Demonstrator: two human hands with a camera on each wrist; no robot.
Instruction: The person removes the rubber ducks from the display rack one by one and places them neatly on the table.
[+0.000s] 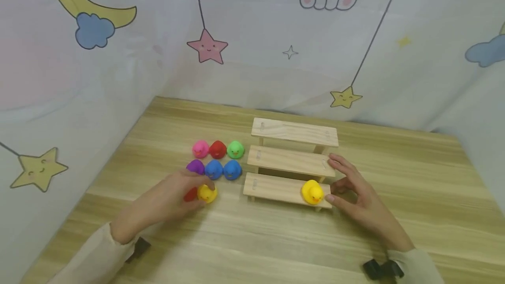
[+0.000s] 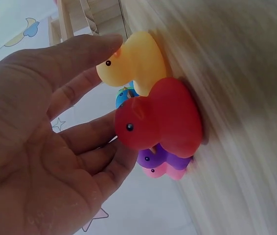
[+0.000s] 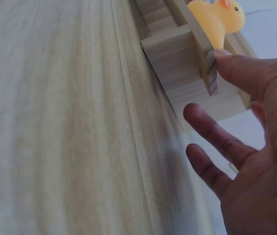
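Note:
My left hand point(image 1: 173, 194) reaches over the front of the duck group, thumb and index finger pinching a yellow rubber duck point(image 1: 207, 193) by its head. Beside that duck a red duck point(image 2: 160, 120) stands on the table, partly covered by the hand in the head view. My right hand point(image 1: 360, 196) is at the right end of a three-tier wooden step stand point(image 1: 272, 187). Its thumb tip touches the lowest step's edge, with another fingertip up at the middle step. Another yellow duck point(image 1: 312, 192) sits on the lowest step, close to that thumb.
Behind the left hand stand a purple duck point(image 1: 195, 167) and two blue ducks point(image 1: 214, 169). Farther back come a pink duck point(image 1: 200, 149), a red one and a green duck point(image 1: 235, 149). A printed cloth point(image 1: 252, 73) surrounds the wooden table point(image 1: 252, 240) at the back and sides.

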